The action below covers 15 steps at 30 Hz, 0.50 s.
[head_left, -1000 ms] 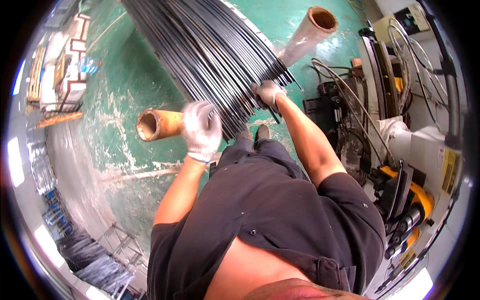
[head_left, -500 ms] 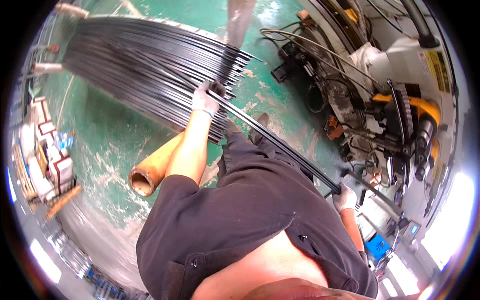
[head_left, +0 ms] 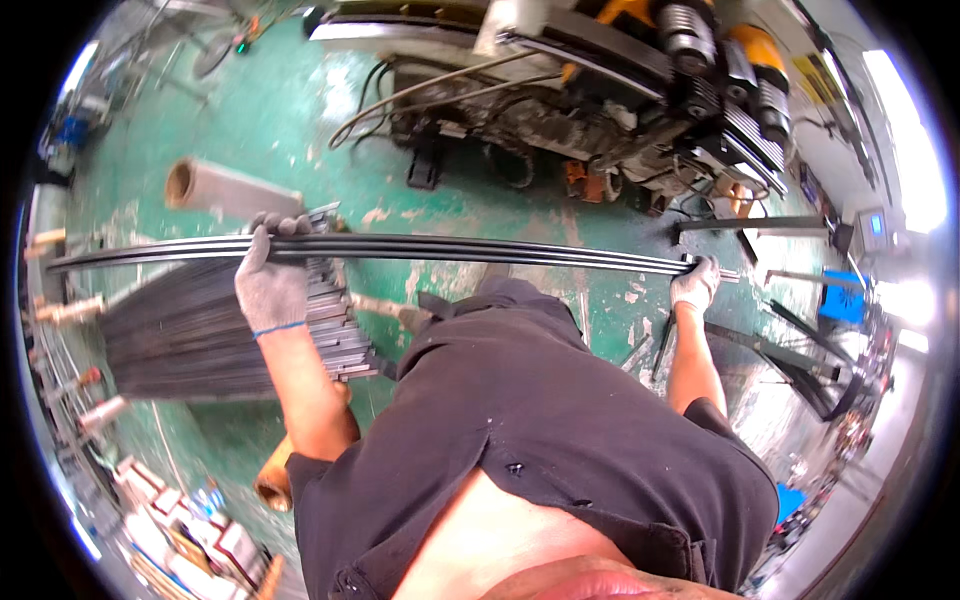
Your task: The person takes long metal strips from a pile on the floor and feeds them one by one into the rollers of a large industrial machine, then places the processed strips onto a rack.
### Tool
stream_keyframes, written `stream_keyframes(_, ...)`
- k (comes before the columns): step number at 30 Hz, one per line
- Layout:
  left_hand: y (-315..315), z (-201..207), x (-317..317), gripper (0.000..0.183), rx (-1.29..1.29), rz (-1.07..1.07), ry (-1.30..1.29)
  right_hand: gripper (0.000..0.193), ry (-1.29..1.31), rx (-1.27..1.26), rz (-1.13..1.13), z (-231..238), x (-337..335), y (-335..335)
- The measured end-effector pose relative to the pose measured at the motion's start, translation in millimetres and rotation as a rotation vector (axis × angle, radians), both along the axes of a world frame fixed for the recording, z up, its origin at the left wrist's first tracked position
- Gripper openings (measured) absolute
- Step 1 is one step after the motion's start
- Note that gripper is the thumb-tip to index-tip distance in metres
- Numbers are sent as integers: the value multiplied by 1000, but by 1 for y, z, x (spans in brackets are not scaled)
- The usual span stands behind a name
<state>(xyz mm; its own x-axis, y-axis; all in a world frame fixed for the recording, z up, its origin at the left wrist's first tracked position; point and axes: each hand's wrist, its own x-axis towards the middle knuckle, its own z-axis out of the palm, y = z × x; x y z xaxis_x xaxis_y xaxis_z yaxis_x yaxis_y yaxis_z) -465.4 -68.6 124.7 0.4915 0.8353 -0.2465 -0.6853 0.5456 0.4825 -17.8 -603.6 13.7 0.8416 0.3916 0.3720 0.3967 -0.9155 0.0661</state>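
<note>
A few long dark metal bars (head_left: 480, 249) stretch across in front of me, held level side by side. My left hand (head_left: 272, 272), in a grey-white work glove, is closed around them left of the middle, thumb on the near side and darkened fingertips over the far side. Close to their right end, my gloved right hand (head_left: 697, 284) grips the same bars, and short tips stick out past it. Below my left hand lies a broad pile of similar dark bars (head_left: 200, 330), its cut ends toward my legs.
Beyond the bars stands a machine (head_left: 600, 110) with hoses and yellow parts. A cardboard tube (head_left: 235, 190) lies past the pile, another tube (head_left: 272, 480) by my left elbow. Metal stands (head_left: 760, 226) are at the right, stacked boxes (head_left: 180, 530) at the lower left.
I have turned to the right, and the machine now lies ahead. The held bars have come off the pile and swung from a slant to nearly level across me. Both hands keep their grip.
</note>
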Motion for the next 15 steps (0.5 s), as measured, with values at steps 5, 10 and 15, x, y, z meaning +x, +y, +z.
stream_keyframes(5, -24, 35, 129, 18, 117, -52, 85, 38, 1545, 2395, -125, 15, 9, 71)
stream_keyframes(10, -44, 54, 226, 25, 170, -304, -8, 25, 1351, 2568, -330, 13, 37, 137)
stream_keyframes(15, 48, 89, 230, 37, 309, -389, -124, 22, 1159, 2517, -242, 31, 80, 120)
